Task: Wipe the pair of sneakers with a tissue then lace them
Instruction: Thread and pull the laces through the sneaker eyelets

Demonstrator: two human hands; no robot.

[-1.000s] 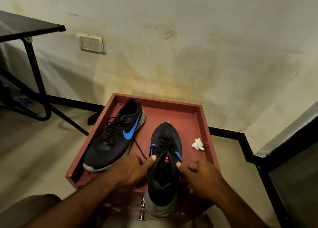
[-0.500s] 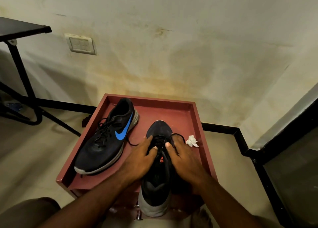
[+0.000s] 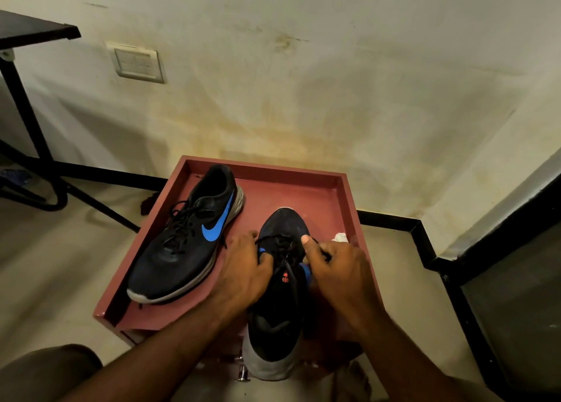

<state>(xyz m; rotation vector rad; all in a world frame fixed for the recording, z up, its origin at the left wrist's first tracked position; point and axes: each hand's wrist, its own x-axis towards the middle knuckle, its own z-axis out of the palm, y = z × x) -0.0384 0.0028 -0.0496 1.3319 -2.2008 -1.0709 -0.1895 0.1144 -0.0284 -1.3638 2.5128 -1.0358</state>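
Left hand: the left hand (image 3: 243,268) lay against the left side of the near sneaker, fingers curled at the lace, seemingly pinching it; the grip itself was partly hidden.
Right hand: the right hand (image 3: 337,265) sat on the shoe's right side, thumb raised over the toe end of the lacing, the other fingers curled around the lace.
Near sneaker: the dark near sneaker (image 3: 280,310) stood between the two hands, toe pointing away from the person, heel hanging over the near edge of the tray.
Lace: the black lace (image 3: 283,245) crossed the shoe's top between the thumbs.
Other sneaker: the second sneaker (image 3: 188,243), dark with a blue swoosh, lay on its side beyond and to the left of the left hand, laces loose.
Tissue: a crumpled white tissue (image 3: 340,237) sat just beyond the right hand, near the tray's right wall.
Tray: the reddish tray (image 3: 349,195) held both shoes and the tissue.
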